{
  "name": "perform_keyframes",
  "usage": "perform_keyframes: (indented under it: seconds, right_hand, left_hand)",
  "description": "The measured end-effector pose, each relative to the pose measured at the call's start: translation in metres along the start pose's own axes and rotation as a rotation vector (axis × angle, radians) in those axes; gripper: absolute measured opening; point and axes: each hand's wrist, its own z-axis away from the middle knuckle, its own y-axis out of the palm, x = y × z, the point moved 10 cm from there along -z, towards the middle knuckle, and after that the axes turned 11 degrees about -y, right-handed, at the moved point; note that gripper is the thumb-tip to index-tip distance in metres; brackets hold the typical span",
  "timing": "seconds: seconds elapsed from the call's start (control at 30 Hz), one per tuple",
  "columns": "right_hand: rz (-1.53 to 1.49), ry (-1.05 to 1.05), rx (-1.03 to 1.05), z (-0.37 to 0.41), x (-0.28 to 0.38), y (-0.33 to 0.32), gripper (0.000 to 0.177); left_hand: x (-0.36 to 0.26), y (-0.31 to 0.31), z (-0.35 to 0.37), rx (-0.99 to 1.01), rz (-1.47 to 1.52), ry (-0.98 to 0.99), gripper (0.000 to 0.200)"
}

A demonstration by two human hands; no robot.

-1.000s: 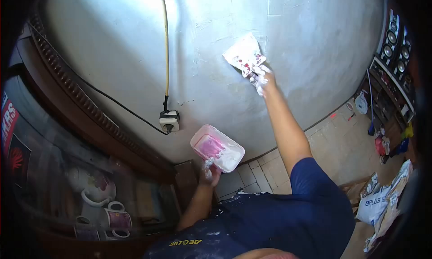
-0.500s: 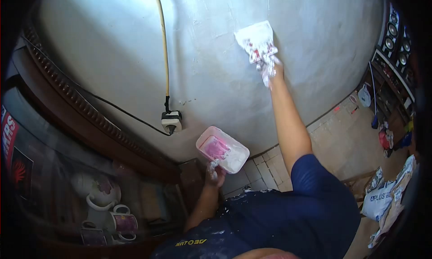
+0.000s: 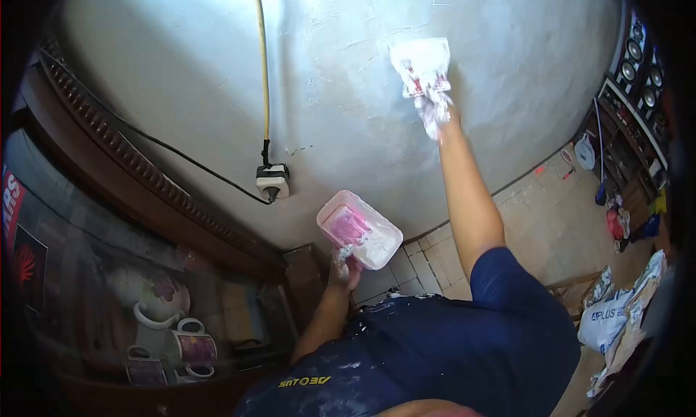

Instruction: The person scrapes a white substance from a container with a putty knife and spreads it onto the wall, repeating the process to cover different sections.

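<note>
My right hand (image 3: 433, 114), smeared with white paste, is closed around a wide putty knife (image 3: 422, 56). The blade lies at the pale grey wall (image 3: 341, 120), and white paste coats most of it, with reddish patches near the handle. Lower down, my left hand (image 3: 344, 267) grips the near side of a rectangular plastic tub (image 3: 380, 218). Inside this tub, white putty (image 3: 378, 249) fills the right end, while the pink bottom shows at the left. Paste also marks my left fingers.
A socket block (image 3: 272, 182) hangs on the wall from a yellowish cable (image 3: 262, 76), with a black cord running left. A dark wooden cabinet (image 3: 156, 199) with mugs (image 3: 192, 344) behind glass stands at left. A white printed bag (image 3: 605, 317) and speakers (image 3: 635, 51) are at right.
The putty knife has shifted a little right across the wall and its blade has turned more level. My left hand still holds the tub. The whole view has tilted slightly.
</note>
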Motion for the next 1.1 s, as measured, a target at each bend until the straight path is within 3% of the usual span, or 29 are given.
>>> perform_keyframes:
  seconds: [0.03, 0.1, 0.2, 0.23, 0.27, 0.33, 0.47, 0.53, 0.6, 0.67, 0.77, 0.83, 0.93, 1.1]
  right_hand:
    - [0.000, -0.002, -0.008, -0.023, -0.006, -0.004, 0.020]
    - [0.351, 0.159, -0.149, -0.056, -0.044, -0.050, 0.020]
    - [0.442, 0.040, -0.191, -0.022, -0.056, -0.082, 0.022]
    - [0.230, 0.009, -0.263, -0.002, -0.063, -0.080, 0.016]
    - [0.434, 0.231, -0.259, 0.022, -0.077, -0.097, 0.014]
    - [0.305, 0.192, -0.178, 0.041, -0.099, -0.126, 0.018]
    - [0.111, 0.250, -0.187, 0.065, -0.060, -0.088, 0.021]
    - [0.057, 0.046, -0.098, 0.022, -0.026, -0.050, 0.016]
    - [0.044, 0.009, -0.007, 0.003, 0.013, 0.006, 0.013]
    - [0.165, 0.010, -0.061, -0.032, 0.016, 0.015, 0.010]
    - [0.488, 0.022, -0.078, -0.040, -0.014, -0.015, 0.011]
    - [0.491, -0.009, -0.224, -0.013, -0.039, -0.069, 0.013]
    - [0.543, 0.212, -0.224, 0.045, -0.080, -0.121, 0.010]
    - [0.442, 0.265, -0.204, 0.081, -0.055, -0.106, 0.006]
  left_hand:
    - [0.002, -0.001, -0.001, -0.002, -0.003, -0.007, 0.053]
    - [0.004, -0.003, -0.002, 0.016, 0.024, -0.003, 0.053]
    - [0.009, -0.017, -0.005, 0.013, -0.048, -0.027, 0.051]
    - [0.007, -0.008, -0.005, 0.020, -0.046, -0.022, 0.051]
    - [0.003, 0.005, 0.000, 0.001, -0.046, -0.002, 0.048]
    - [0.002, 0.008, 0.004, -0.025, -0.046, 0.019, 0.046]
    - [0.005, -0.024, -0.008, -0.008, -0.078, -0.004, 0.048]
    - [0.004, -0.016, -0.005, 0.009, -0.095, 0.003, 0.047]
    - [0.006, -0.032, -0.009, -0.012, -0.110, -0.006, 0.048]
    - [0.010, -0.032, -0.007, -0.033, -0.114, -0.010, 0.048]
    - [0.005, -0.025, 0.000, -0.136, -0.005, 0.018, 0.038]
    - [0.005, -0.011, -0.002, -0.022, -0.102, -0.001, 0.041]
    - [-0.001, 0.007, 0.006, -0.182, -0.049, 0.048, 0.042]
    - [0.001, -0.007, -0.001, -0.042, -0.104, 0.021, 0.042]
